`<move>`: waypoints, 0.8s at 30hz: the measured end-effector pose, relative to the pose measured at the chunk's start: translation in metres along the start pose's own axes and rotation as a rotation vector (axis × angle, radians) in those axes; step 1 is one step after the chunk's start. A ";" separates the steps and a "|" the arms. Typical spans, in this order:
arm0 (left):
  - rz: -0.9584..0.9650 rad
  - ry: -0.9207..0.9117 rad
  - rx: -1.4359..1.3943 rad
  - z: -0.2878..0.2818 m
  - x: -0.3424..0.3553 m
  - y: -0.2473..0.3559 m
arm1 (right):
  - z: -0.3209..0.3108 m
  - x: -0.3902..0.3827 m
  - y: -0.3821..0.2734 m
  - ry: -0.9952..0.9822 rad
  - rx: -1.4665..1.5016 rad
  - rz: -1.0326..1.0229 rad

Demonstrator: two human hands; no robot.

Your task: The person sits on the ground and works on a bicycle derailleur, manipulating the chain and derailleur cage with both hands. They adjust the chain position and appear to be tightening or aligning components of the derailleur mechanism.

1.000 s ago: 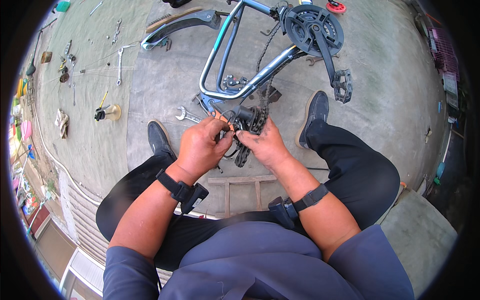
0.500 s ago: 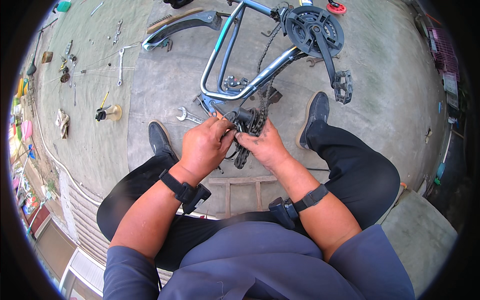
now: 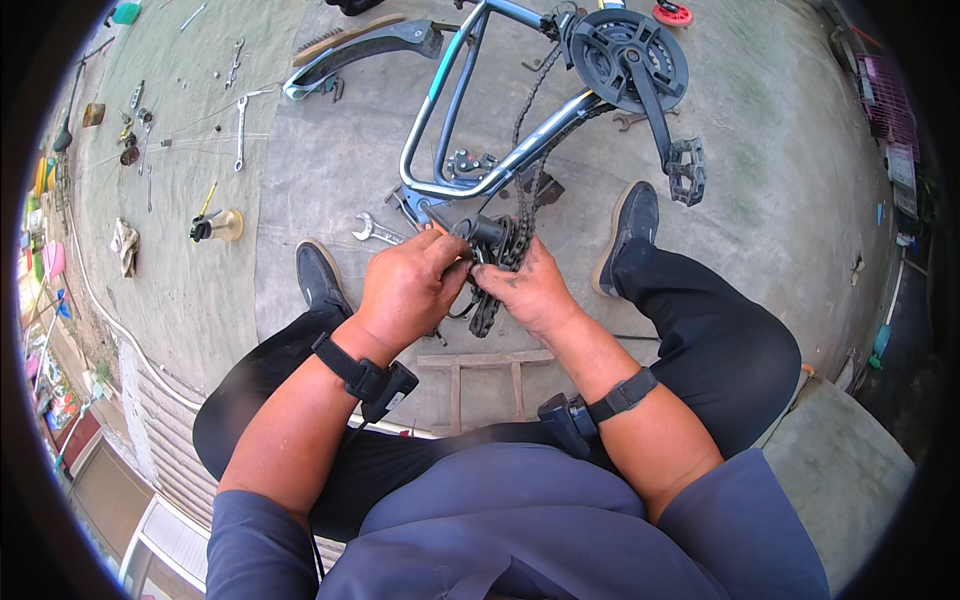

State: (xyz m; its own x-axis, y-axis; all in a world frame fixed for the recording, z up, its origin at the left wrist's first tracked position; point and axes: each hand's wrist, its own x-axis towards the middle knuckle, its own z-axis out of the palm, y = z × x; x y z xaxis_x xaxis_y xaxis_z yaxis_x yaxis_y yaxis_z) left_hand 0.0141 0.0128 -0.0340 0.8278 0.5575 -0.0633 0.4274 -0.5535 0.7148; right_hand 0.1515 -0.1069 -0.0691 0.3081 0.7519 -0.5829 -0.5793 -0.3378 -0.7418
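Observation:
A blue and silver bicycle frame (image 3: 540, 140) lies on the ground in front of me, with a chain (image 3: 523, 215), a crankset (image 3: 628, 62) and a pedal (image 3: 686, 172). At its near end is the rear derailleur (image 3: 484, 312). My left hand (image 3: 405, 290) is closed at the derailleur, thumb and index pinched on something small that I cannot make out, perhaps cable. My right hand (image 3: 530, 290) grips the derailleur, thumb pressed near my left fingertips and other fingers behind the chain. A large open-end wrench (image 3: 378, 230) lies just beyond my left hand.
My shoes (image 3: 318, 275) flank the frame. On the left lie wrenches (image 3: 240, 135), a cup-like container with a tool (image 3: 225, 225) and a rag (image 3: 125, 247). A curved mudguard and brush (image 3: 355, 55) lie at the back, a red wheel (image 3: 671, 14) at upper right, a metal ladder-like bracket (image 3: 485, 360) below my hands.
My left hand and wrist have shifted very slightly, with the fingers covering more of the orange part behind them. My right hand stays in place on the derailleur.

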 end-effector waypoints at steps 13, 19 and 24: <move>-0.031 0.015 -0.019 0.002 0.001 0.000 | 0.001 0.001 -0.001 0.020 0.023 0.037; -0.091 -0.005 -0.077 0.000 0.002 0.003 | -0.001 0.001 0.000 0.030 0.013 0.043; -0.124 -0.012 -0.100 0.000 0.002 0.004 | -0.004 0.003 0.003 0.009 -0.022 0.012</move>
State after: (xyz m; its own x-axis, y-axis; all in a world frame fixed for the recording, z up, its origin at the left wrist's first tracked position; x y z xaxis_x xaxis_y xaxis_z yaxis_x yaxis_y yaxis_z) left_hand 0.0171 0.0115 -0.0310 0.7755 0.6098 -0.1637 0.4889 -0.4159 0.7669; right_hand 0.1535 -0.1080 -0.0742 0.3080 0.7424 -0.5949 -0.5660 -0.3596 -0.7419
